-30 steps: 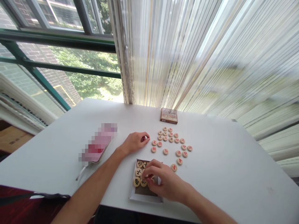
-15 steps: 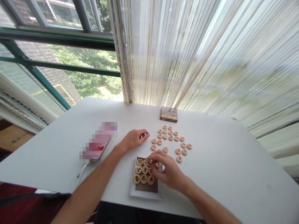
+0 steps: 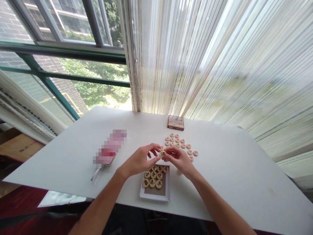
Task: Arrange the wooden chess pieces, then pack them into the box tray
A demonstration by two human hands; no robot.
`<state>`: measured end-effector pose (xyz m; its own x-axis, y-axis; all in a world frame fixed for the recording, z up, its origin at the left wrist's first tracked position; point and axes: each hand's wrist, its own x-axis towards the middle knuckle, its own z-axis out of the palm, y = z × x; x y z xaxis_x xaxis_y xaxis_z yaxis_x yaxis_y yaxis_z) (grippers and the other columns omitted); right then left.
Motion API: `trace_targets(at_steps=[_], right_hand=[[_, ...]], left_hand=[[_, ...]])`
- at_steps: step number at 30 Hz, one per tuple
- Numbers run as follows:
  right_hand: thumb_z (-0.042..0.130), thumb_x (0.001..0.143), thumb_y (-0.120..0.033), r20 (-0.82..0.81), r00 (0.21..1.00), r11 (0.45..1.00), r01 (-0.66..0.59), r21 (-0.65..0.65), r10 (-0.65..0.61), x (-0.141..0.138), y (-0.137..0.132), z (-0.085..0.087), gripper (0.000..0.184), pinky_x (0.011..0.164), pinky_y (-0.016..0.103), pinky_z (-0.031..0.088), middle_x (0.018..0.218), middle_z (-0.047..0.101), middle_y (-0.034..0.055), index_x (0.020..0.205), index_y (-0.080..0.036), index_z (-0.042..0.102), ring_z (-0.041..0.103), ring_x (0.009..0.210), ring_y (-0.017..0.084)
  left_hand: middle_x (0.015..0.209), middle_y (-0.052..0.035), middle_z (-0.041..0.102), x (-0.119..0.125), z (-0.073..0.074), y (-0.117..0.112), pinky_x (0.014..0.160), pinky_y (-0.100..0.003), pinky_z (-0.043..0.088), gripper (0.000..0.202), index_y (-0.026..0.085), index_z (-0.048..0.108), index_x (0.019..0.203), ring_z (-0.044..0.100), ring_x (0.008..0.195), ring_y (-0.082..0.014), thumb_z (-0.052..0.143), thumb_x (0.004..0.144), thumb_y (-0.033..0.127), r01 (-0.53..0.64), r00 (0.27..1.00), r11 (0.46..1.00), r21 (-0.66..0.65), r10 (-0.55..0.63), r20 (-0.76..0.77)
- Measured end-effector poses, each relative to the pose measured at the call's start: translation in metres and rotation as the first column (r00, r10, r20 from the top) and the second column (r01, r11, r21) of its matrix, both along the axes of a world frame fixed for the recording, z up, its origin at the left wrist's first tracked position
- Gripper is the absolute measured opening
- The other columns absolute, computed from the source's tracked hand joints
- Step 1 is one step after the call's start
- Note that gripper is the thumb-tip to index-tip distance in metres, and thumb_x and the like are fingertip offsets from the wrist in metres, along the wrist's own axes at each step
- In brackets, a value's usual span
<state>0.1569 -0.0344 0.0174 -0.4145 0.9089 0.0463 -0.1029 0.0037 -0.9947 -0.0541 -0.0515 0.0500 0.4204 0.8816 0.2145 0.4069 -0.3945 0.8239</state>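
Note:
A round wooden Chinese chess piece with a dark character is pinched in the fingers of my right hand, above the table just beyond the box tray. My left hand is beside that piece, its fingers and thumb apart and curved, the tips close to it; whether they touch it I cannot tell. Below the hands lies a shallow white-rimmed box tray, holding rows of pieces with black characters. My left hand partly covers its far left corner.
Loose chess pieces with red and black characters lie scattered beyond my hands. A flat printed box lid rests near the far edge. To the left lies a blurred pink phone with a white cable. Curtains and a window border the table.
My right hand has lifted from the tray with a chess piece and moved away from me. My left hand has come across to it. The view has shifted slightly.

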Motion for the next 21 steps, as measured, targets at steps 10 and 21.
trace_targets(at_steps=[10, 21], right_hand=[[0.078, 0.078, -0.034, -0.092, 0.995, 0.996, 0.030, -0.088, -0.039, -0.020, -0.028, 0.015, 0.024, 0.064, 0.024, 0.050, 0.082, 0.069, 0.0014, 0.089, -0.017, 0.065, 0.065, 0.072, 0.013], [0.056, 0.094, -0.030, 0.303, 0.913, 0.931, 0.170, 0.322, -0.272, 0.000, -0.088, -0.001, 0.013, 0.078, 0.032, 0.052, 0.096, 0.067, 0.0052, 0.100, -0.022, 0.065, 0.063, 0.089, 0.019]], left_hand=[[0.094, 0.0006, 0.069, -0.005, 0.007, -0.028, 0.072, -0.024, 0.053, 0.022, 0.023, 0.065, 0.105, 0.063, 0.074, -0.0123, 0.067, 0.084, 0.022, -0.054, 0.997, 0.997, 0.059, 0.051, 0.058], [0.090, 0.0002, 0.066, -0.022, -0.027, -0.064, 0.074, -0.026, 0.051, 0.021, 0.022, 0.063, 0.103, 0.061, 0.075, -0.0133, 0.066, 0.084, 0.030, -0.140, 0.988, 0.989, -0.038, 0.142, 0.065]])
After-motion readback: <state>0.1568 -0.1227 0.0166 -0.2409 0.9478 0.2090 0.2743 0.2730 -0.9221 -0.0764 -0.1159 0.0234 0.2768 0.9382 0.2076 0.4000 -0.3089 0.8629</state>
